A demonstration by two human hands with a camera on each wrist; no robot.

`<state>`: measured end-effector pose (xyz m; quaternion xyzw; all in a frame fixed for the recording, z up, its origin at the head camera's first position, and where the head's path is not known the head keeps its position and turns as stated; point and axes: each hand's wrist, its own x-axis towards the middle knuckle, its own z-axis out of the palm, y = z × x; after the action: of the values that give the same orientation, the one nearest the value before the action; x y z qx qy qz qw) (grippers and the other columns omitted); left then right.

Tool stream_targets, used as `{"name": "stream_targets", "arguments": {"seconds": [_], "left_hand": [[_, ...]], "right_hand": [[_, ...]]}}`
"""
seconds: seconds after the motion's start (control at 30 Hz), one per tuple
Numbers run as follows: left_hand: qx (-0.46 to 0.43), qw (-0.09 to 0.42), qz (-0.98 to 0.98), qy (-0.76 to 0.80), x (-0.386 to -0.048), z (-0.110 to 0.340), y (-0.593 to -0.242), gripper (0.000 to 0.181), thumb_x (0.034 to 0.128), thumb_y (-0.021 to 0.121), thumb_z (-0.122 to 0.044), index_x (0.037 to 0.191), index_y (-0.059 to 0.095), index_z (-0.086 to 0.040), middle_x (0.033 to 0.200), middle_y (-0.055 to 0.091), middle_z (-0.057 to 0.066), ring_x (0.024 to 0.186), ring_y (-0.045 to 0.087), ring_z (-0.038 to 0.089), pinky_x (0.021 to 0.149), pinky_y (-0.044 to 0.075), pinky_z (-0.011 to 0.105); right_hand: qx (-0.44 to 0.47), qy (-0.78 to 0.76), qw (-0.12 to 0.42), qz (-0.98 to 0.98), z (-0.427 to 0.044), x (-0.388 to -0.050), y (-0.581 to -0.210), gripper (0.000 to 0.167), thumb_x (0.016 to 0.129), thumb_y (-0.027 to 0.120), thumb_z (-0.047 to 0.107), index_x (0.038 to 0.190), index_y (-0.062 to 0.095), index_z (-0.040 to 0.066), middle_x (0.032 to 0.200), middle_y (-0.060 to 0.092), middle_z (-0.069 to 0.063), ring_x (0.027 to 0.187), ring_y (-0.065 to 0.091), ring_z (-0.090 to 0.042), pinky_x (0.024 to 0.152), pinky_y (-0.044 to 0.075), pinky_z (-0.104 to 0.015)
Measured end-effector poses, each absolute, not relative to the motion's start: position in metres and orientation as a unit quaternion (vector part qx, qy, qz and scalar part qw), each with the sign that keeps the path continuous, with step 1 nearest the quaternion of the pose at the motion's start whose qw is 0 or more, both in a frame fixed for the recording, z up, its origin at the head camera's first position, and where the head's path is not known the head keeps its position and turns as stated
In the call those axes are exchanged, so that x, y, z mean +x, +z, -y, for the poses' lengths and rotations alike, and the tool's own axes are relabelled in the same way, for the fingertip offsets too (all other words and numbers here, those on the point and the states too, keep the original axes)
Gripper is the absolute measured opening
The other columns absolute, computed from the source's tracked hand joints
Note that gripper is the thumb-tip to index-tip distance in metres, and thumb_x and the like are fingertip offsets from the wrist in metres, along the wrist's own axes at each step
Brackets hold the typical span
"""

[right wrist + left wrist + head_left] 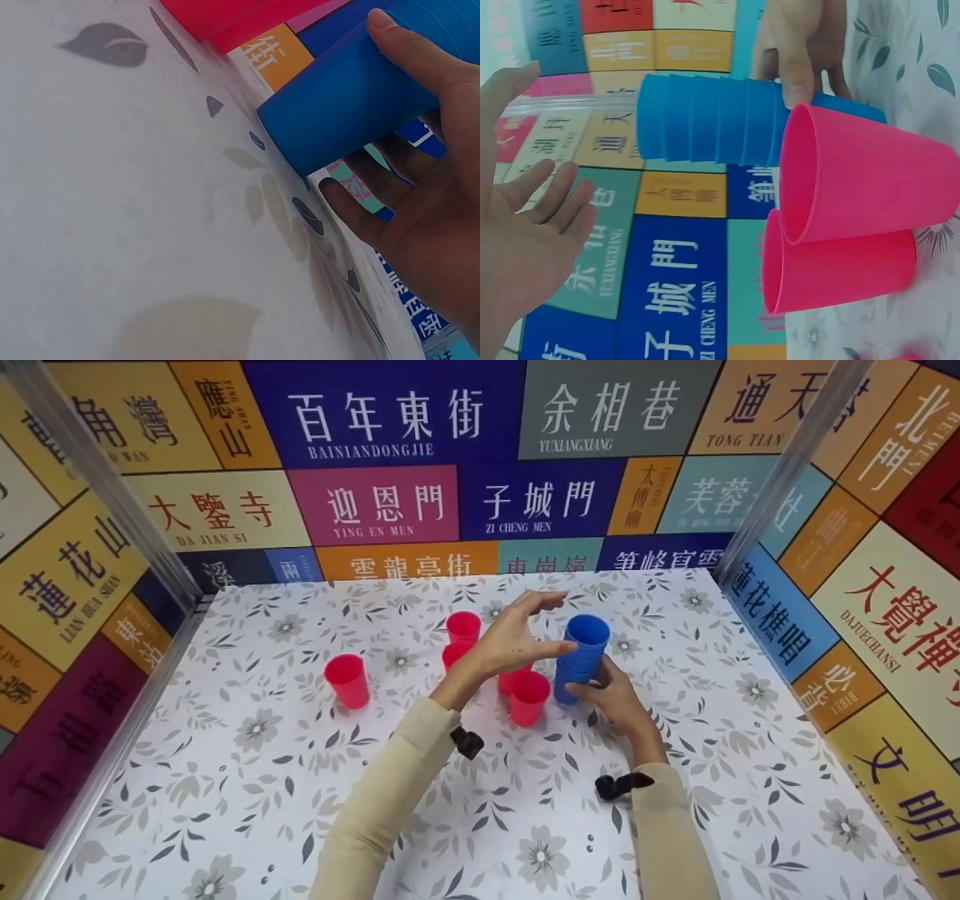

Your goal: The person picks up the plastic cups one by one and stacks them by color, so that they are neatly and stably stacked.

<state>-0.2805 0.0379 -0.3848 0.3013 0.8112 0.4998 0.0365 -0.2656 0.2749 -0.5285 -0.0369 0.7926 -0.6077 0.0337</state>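
Observation:
A tall stack of nested blue cups [577,664] stands upright on the table, mouths up. Around its lower part the right hand [616,695] curls, the thumb on the near side; the right wrist view shows this hand [427,172] against the blue cup [352,97]. The left hand [514,637] is raised beside the stack's top, thumb and fingers spread and holding nothing. In the left wrist view a gap separates that hand [532,232] from the blue stack [705,120]. Pink cups, one of them at the front [529,699], stand left of the stack, partly hidden by the left hand and forearm.
A separate pink cup [347,681] stands farther left. Two more pink cups, one at the back [463,627], are near the left wrist. The table [285,780] has a floral cover, and panels with printed signs [390,502] enclose its back and sides.

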Motion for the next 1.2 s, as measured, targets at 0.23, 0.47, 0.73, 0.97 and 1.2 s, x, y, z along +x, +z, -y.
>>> {"name": "stream_targets", "arguments": {"seconds": [0.23, 0.47, 0.73, 0.97, 1.2], "left_hand": [[0.308, 0.023, -0.787, 0.534, -0.268, -0.005, -0.393, 0.076, 0.0819, 0.082, -0.03, 0.147, 0.047, -0.014, 0.142, 0.055, 0.009, 0.131, 0.054, 0.026, 0.112, 0.047, 0.039], [0.288, 0.008, -0.769, 0.571, -0.26, 0.035, -0.408, 0.077, 0.0812, 0.083, -0.029, 0.147, 0.046, -0.017, 0.142, 0.054, 0.008, 0.128, 0.055, 0.025, 0.11, 0.047, 0.046], [0.242, -0.023, -0.768, 0.593, -0.252, 0.071, -0.415, 0.071, 0.084, 0.081, -0.025, 0.147, 0.048, -0.015, 0.14, 0.056, 0.008, 0.127, 0.056, 0.025, 0.109, 0.048, 0.049], [0.202, -0.05, -0.751, 0.626, -0.248, 0.111, -0.42, 0.066, 0.0863, 0.078, -0.016, 0.145, 0.049, -0.012, 0.145, 0.053, 0.009, 0.134, 0.053, 0.027, 0.111, 0.046, 0.048], [0.17, -0.097, -0.743, 0.64, -0.248, 0.143, -0.427, 0.061, 0.0878, 0.076, -0.01, 0.144, 0.051, -0.005, 0.145, 0.054, 0.013, 0.136, 0.051, 0.027, 0.115, 0.042, 0.048]], "right_hand": [[-0.044, -0.611, 0.025, -0.79, -0.272, -0.265, -0.529, 0.078, 0.086, 0.08, 0.023, 0.15, 0.038, 0.009, 0.148, 0.051, -0.022, 0.14, 0.046, -0.037, 0.119, 0.035, -0.054], [-0.049, -0.613, 0.014, -0.788, -0.272, -0.264, -0.528, 0.076, 0.087, 0.078, 0.015, 0.15, 0.038, 0.006, 0.147, 0.051, -0.025, 0.139, 0.047, -0.039, 0.119, 0.036, -0.052], [-0.049, -0.615, 0.012, -0.787, -0.272, -0.265, -0.529, 0.076, 0.086, 0.078, 0.015, 0.15, 0.039, 0.007, 0.147, 0.052, -0.025, 0.139, 0.048, -0.039, 0.119, 0.036, -0.051], [-0.05, -0.616, 0.028, -0.786, -0.273, -0.265, -0.527, 0.079, 0.087, 0.078, 0.013, 0.153, 0.035, 0.007, 0.15, 0.048, -0.025, 0.141, 0.045, -0.039, 0.12, 0.034, -0.052], [-0.054, -0.616, 0.031, -0.786, -0.273, -0.265, -0.526, 0.078, 0.086, 0.079, 0.015, 0.152, 0.037, 0.008, 0.149, 0.05, -0.024, 0.141, 0.045, -0.038, 0.12, 0.035, -0.052]]}}
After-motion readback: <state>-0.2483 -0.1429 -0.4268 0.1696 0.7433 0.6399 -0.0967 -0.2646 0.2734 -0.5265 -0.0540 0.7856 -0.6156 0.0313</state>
